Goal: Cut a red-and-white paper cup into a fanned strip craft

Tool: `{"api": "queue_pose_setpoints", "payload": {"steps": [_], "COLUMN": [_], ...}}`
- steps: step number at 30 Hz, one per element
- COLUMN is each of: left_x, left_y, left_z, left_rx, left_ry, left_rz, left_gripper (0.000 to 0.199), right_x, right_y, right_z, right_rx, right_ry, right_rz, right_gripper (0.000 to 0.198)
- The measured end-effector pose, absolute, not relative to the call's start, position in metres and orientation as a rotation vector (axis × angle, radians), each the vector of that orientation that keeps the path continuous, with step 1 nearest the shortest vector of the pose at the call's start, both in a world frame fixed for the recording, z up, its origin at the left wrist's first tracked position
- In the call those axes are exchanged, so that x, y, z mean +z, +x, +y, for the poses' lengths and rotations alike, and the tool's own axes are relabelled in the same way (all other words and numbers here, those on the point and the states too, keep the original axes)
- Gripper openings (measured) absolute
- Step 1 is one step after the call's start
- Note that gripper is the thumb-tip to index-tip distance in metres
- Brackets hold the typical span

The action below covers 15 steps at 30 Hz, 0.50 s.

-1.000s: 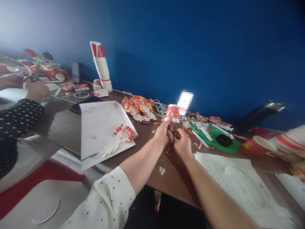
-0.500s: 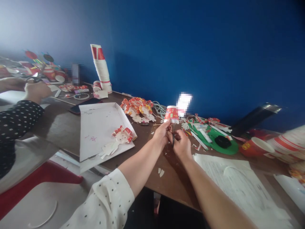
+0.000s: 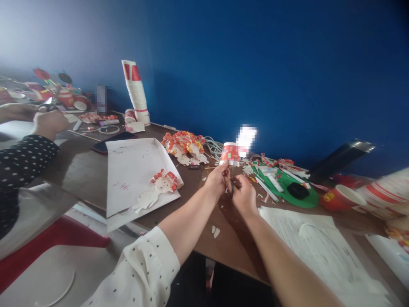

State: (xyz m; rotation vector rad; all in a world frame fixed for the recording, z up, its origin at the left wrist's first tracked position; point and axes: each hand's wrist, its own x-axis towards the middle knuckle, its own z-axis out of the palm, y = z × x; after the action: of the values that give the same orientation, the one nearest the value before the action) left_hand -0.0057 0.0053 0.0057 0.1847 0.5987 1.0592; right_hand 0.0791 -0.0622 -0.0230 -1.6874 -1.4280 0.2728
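A red patterned paper cup [image 3: 229, 152] with a white edge at its lower side is pinched in my left hand [image 3: 218, 178]. My right hand [image 3: 244, 192] is closed round the dark handles of a pair of scissors [image 3: 232, 187]. The scissor blades point up at the cup's lower edge; whether they are parted there is too small to tell. Left of my hands, a cut-paper figure [image 3: 163, 182] with a red curled fringe lies in a white box lid [image 3: 128, 170]. Small white paper scraps [image 3: 215, 232] lie on the brown table [image 3: 204, 245] below my wrists.
A pile of fringed paper figures [image 3: 183, 145] and a tall stack of paper cups [image 3: 137, 94] stand toward the wall. On the right are a green disc [image 3: 306, 200], printed sheets [image 3: 313, 243] and a black cylinder [image 3: 340, 160]. At far left, a person's hands [image 3: 51, 121] hold scissors.
The view has shifted very slightly. My hands, the cup and the scissors keep nearly the same positions.
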Motion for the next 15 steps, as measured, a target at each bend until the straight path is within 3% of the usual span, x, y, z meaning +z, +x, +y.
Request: {"api": "queue_pose_setpoints", "payload": {"steps": [15], "left_x": [-0.0026], "left_y": [-0.0017], "left_z": [-0.0016], "left_rx": [0.918], "left_ry": [0.247], "left_rz": [0.532], "left_gripper": [0.036], "right_x": [-0.0171], "right_y": [0.0806], "right_z": [-0.0597], "right_rx": [0.229], "right_ry": [-1.672], "right_rz": [-1.359], "right_gripper": [0.034]}}
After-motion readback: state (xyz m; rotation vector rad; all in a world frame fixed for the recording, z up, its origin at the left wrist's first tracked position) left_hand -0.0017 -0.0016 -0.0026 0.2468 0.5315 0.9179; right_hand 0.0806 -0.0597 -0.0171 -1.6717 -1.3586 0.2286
